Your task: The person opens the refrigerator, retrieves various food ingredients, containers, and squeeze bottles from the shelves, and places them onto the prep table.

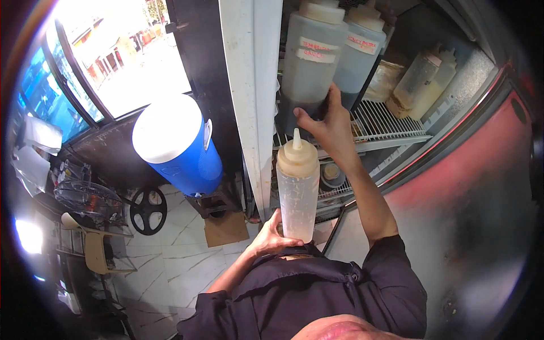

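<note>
My left hand (271, 237) is wrapped round the lower end of an upright squeeze bottle (298, 198), translucent and with a pointed cream nozzle. Up in the open fridge, my right hand (328, 122) reaches to the base of a large labelled bottle (315, 56) with dark liquid in its bottom. The thumb and a finger are spread at that bottle's lower part; the other fingers are hidden. Right beside it on the shelf stands a second labelled bottle (358, 54).
Two more squeeze bottles (420, 79) lean at the right of the wire shelf (385, 122). The fridge's red-edged door (453, 170) is open at the right. A blue cooler (187, 153) with a white lid stands on a stool at the left, near a fan (85, 198).
</note>
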The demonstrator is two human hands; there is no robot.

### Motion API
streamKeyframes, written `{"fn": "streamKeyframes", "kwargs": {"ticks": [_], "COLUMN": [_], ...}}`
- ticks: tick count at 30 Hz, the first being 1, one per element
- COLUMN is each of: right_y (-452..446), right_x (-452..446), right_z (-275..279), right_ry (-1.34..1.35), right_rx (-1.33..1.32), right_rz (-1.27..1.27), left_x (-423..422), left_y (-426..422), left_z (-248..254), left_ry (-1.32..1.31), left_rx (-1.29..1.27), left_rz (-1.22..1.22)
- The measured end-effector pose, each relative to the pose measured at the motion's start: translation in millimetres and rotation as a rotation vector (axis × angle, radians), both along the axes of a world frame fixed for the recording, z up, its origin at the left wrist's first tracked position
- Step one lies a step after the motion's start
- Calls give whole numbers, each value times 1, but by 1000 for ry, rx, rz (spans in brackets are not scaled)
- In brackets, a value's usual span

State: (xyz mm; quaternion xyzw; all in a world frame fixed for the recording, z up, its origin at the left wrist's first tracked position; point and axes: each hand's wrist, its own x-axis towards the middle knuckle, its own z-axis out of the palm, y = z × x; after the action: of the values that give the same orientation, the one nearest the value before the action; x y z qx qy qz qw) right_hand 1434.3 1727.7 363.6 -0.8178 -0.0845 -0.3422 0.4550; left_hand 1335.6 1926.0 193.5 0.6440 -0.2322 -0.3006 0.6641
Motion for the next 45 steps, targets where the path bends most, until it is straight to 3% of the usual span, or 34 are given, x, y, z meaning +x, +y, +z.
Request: {"fn": "streamKeyframes", "kwargs": {"ticks": [8, 11, 12, 15, 18, 21, 26, 30, 33, 36, 42, 45], "right_y": [1, 9, 9, 2, -26, -44, -52, -84, -122, -134, -138, -103], "right_x": [48, 39, 32, -13, -27, -14, -1, -9, 25, 41, 45, -1], "right_z": [5, 11, 3, -5, -4, -18, -26, -9, -16, -19, -31, -1], "right_ry": [103, 348, 277, -20, -188, -59, -31, -173, -9, 1, 2, 65], "right_rx": [-256, -278, -358, -269, -293, -195, -99, -211, -110, 114, 96, -58], "right_rz": [-26, -99, -103, -210, -593, -568, -145, -519, -507, -142, -91, -295], "left_x": [-4, -5, -5, -6, -9, -8, -9, -12, -15, -16, -13, -12], "left_y": [-4, -3, -2, -2, 1, -1, -6, -9, -7, -7, -13, -15], "left_z": [5, 4, 3, 3, 3, -11, -3, 2, -2, 4, 1, 5], "left_ry": [45, 89, 86, 106, 140, 125, 147, 110, 89, 115, 44, 8], "left_rx": [0, 10, -2, -44, -45, -38, -56, -17, -2, -28, 13, 74], "left_rz": [-18, -44, -36, -5, 28, 34, -13, -29, -22, -12, 18, -2]}}
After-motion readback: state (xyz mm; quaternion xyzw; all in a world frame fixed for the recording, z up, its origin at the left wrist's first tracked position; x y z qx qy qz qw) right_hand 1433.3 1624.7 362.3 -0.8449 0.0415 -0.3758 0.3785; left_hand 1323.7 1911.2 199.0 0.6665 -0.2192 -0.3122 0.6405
